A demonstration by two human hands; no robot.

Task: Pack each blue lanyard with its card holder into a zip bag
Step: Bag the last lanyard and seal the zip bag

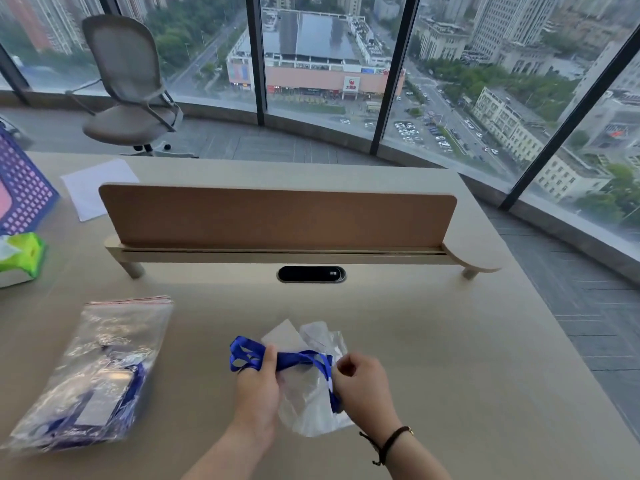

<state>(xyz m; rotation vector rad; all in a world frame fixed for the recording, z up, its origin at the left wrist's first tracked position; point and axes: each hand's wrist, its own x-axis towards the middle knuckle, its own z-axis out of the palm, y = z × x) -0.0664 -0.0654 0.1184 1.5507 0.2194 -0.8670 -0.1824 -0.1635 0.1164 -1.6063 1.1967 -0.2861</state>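
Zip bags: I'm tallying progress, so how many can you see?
2. A filled zip bag lies on the desk at left. Another bag is between the hands, under the lanyard. More could be stacked in the left one; it's blurred.

A pale beige worktop (415, 323) carries a low cork-brown divider panel (277, 216) on a raised shelf, with a black oval cable port (311, 274) just before it. At the left edge sit a green-and-white tissue pack (20, 258), a purple dotted bag (20, 192) and a white paper sheet (93, 185) — beyond them, a grey mesh office chair (128, 88) stands by tall windows.
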